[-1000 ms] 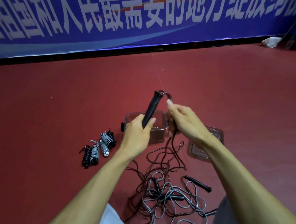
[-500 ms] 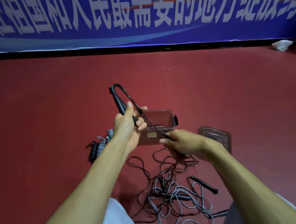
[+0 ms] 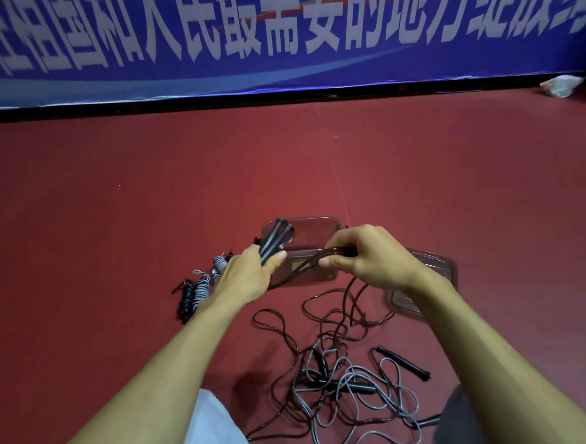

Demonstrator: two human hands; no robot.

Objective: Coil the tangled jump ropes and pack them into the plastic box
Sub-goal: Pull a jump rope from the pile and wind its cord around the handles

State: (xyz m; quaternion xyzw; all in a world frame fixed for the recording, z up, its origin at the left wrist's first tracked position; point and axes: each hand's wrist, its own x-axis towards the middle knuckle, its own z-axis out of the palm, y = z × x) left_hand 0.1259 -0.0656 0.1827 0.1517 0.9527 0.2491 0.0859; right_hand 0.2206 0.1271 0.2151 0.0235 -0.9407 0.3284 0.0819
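My left hand [image 3: 250, 276] dropped, fingers clamped on the handles [image 3: 273, 238]; my right hand [image 3: 372, 254] rose, pinching the rope [image 3: 306, 266]. Wrapping can start.

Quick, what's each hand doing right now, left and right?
Left hand: closed, gripping the black handles of a jump rope.
Right hand: closed, pinching the dark cord that runs from those handles.

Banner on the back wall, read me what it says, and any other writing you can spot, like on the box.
"祖国和人民最需要的地方绽放" in white on the blue banner; tops cropped, both ends cut off.
Small label on the plastic box front: too blurred to read.
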